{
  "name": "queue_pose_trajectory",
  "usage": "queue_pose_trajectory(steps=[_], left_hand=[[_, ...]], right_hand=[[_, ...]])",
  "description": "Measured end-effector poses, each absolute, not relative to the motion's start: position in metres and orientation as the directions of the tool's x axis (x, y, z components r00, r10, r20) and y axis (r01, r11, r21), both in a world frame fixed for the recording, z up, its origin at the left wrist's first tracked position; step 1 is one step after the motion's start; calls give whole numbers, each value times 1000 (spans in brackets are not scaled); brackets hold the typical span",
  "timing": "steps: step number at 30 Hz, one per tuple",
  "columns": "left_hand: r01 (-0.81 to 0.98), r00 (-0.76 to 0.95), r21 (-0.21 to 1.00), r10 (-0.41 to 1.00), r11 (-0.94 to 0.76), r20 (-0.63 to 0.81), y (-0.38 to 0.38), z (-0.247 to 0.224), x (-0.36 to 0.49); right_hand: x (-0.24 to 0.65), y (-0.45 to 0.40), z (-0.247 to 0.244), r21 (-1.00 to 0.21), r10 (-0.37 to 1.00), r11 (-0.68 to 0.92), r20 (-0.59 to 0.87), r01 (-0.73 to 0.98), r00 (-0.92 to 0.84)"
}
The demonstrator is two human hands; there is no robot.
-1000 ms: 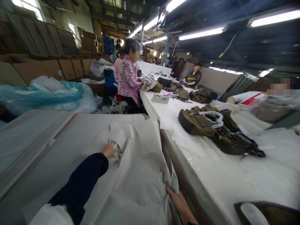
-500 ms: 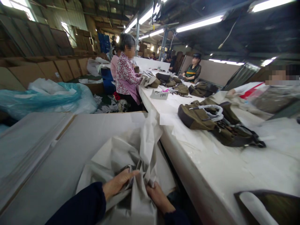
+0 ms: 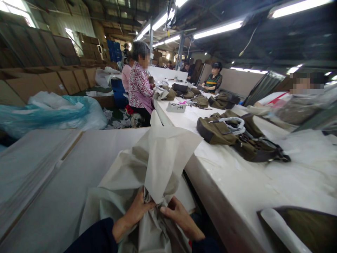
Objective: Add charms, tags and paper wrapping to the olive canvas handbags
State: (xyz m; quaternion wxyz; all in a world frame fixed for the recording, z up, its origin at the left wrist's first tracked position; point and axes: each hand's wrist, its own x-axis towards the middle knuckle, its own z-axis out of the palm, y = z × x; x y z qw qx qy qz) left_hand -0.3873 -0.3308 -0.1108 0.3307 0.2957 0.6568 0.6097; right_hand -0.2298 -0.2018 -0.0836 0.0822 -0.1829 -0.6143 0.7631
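A large crumpled sheet of grey-white paper (image 3: 163,158) fans out before me, bunched at its middle. My left hand (image 3: 138,207) is closed round the bunched part from the left. From the right, my right hand (image 3: 177,214) grips the same gathered folds, thumb on top. Some fingertips of both hands are hidden in the creases. Under the paper lies a stack of flat pale boards or sheets (image 3: 100,151). Nearest on the right, a white worktable (image 3: 231,182) bears an olive bag (image 3: 218,130) with a white-wrapped handle.
Part of another olive bag (image 3: 310,225) lies at the table's near right. A white box (image 3: 176,107) and several bags stand farther along it. Several co-workers are around the table, one in a patterned top (image 3: 139,82). Blue plastic sheeting (image 3: 52,112) and cardboard boxes (image 3: 47,82) are at left.
Both hands have drawn the paper's middle tighter together. Its upper part now spreads out wide above them, where it was a narrow upright fold. The view has shifted slightly.
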Motion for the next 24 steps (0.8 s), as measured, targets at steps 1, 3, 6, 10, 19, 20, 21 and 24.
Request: queue_pose_trajectory(steps=[1, 3, 6, 10, 19, 20, 21, 24], left_hand=[[-32, -596, 996, 799, 80, -83, -331, -109, -386], [-97, -590, 993, 800, 68, -113, -333, -106, -387], [-187, -592, 976, 781, 109, -200, -339, -101, -390], [-270, -522, 950, 806, 156, -280, -344, -97, -393], [-244, -672, 958, 687, 149, -278, -371, -93, -419], [-245, -683, 953, 667, 176, -299, -375, -93, -424], [-249, -692, 948, 649, 199, -318, -380, -93, -428], [-241, -721, 943, 609, 228, -332, -394, -91, -442]], right_hand=[[-232, -202, -82, -957, 374, -278, -184, 79, -909], [-235, -199, -82, -951, 480, -301, -216, 72, -850], [-241, -185, -89, -976, 711, -198, -204, 88, -673], [-256, -177, -108, -991, 554, -66, -135, 118, -821], [-255, -160, -144, -958, 643, -31, -237, 285, -728], [-250, -153, -144, -958, 667, -11, -220, 286, -712], [-245, -145, -143, -958, 693, 10, -200, 287, -692], [-230, -123, -142, -948, 759, 64, -156, 311, -632]])
